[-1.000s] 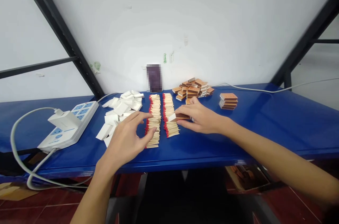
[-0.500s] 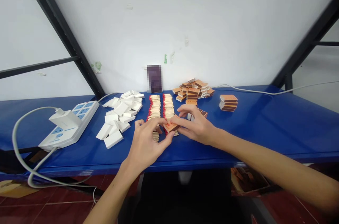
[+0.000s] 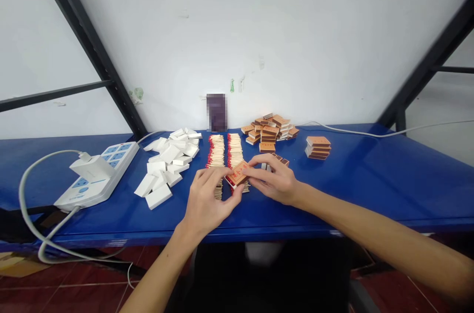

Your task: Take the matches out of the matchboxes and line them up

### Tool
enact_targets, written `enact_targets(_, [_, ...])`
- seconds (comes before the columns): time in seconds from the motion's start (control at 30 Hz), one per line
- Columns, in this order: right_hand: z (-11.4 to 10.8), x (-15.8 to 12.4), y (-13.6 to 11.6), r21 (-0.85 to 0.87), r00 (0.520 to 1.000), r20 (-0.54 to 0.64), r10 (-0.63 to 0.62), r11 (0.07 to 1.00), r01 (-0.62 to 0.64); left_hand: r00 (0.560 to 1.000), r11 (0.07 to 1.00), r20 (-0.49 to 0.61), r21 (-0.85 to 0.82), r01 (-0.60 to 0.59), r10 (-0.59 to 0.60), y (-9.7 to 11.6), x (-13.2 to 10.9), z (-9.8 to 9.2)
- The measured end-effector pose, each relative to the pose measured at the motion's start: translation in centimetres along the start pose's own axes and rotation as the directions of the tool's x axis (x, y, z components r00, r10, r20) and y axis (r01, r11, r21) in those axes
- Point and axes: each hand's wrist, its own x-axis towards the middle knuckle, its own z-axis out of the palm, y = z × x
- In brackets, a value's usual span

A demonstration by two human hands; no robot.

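Observation:
Between my two hands is an orange matchbox [image 3: 238, 174] with red print on top, held tilted over the matches. My left hand [image 3: 210, 194] pinches its left end between thumb and fingers. On the right end, my right hand [image 3: 274, 178] grips it with thumb and fingers. Beneath lie two long columns of red-headed matches, the left column [image 3: 216, 150] and the right column [image 3: 235, 149], partly covered by my hands. Just behind my right hand, more matchboxes [image 3: 280, 159] stand partly hidden.
White box trays [image 3: 170, 153] lie heaped on the left of the blue table [image 3: 355, 184]. A pile of orange matchboxes [image 3: 269, 129] is at the back, with a short stack [image 3: 318, 147] to its right. A power strip [image 3: 122, 165] with cables lies far left.
The matchbox has turned so that its printed top shows more, and it sits slightly further left in my fingers. Both hands keep nearly the same place; the view has shifted a little.

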Motion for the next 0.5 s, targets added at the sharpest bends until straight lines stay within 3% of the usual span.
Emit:
enact_targets(0.1, [0.0, 0.1, 0.0, 0.018, 0.997, 0.046, 0.069, 0.997, -0.07, 0.999, 1.0, 0.031, 0.016, -0.014, 0.013, -1.0, 0.3, -0.9])
enact_targets(0.23, [-0.3, 0.6, 0.1, 0.112, 0.966, 0.108, 0.235, 0.963, -0.247, 0.995, 0.995, 0.025, -0.007, 0.095, -0.095, -2.3, 0.5, -1.7])
enact_targets(0.37, [-0.6, 0.9, 0.2, 0.257, 0.905, 0.239, 0.352, 0.876, -0.409, 0.992, 0.992, 0.053, -0.059, 0.115, -0.111, -2.8, 0.5, -1.6])
enact_targets(0.5, [-0.7, 0.9, 0.2, 0.293, 0.826, 0.383, 0.412, 0.795, -0.532, 0.989, 0.984, 0.087, -0.123, 0.128, -0.117, -3.0, 0.4, -1.7])
